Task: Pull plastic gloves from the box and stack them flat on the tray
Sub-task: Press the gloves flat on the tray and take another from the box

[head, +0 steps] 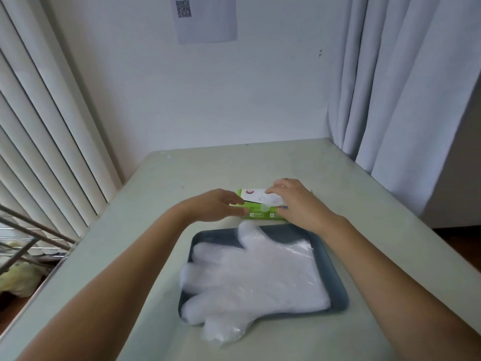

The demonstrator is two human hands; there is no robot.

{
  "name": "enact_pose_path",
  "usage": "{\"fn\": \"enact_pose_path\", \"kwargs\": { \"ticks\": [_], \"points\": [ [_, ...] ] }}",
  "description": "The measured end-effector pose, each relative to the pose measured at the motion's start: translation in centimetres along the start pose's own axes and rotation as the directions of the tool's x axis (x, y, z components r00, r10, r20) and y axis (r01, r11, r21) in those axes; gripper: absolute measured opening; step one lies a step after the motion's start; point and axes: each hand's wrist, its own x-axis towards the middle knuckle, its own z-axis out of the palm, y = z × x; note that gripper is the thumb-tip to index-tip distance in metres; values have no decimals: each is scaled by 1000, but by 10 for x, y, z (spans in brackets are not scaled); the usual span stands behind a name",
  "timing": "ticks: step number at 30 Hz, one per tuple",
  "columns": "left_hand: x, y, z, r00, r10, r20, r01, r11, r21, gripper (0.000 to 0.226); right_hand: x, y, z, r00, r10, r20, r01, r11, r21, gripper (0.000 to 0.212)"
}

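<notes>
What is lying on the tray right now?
Translucent plastic gloves lie flat on the tray, fingers pointing left and overhanging its left and near edges. They cover most of the tray floor; how many are stacked cannot be told.

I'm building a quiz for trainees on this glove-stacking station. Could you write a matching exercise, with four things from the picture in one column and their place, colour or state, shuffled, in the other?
Things:
1. glove box
2. tray
3. plastic gloves
4. paper sheet

Descriptions:
A. hangs on the wall
B. translucent, lying flat, glove fingers past the tray's left edge
C. green and white, beyond the tray
D. dark blue-grey, rectangular

Pairs: 1-C, 2-D, 3-B, 4-A.
</notes>
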Motion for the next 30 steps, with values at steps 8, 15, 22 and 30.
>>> {"fn": "enact_pose_path", "kwargs": {
  "ticks": [8, 15, 22, 30],
  "points": [
    [42, -4, 25, 996, -24, -84, 28, 999, 46, 51, 29, 14, 22, 996, -39, 86, 35, 998, 53, 61],
    [61, -11, 45, 998, 33, -59, -33, 999, 3, 59, 40, 24, 37, 990, 69, -120, -58, 994, 97, 33],
    [68, -15, 50, 993, -20, -119, 9, 996, -86, 53, 49, 24, 35, 953, 168, -251, -89, 950, 299, 19],
    [83, -12, 53, 982, -136, -129, 122, 987, -107, 67, 52, 6, 0, 890, 227, -395, -26, 891, 454, 22]
  ]
}}
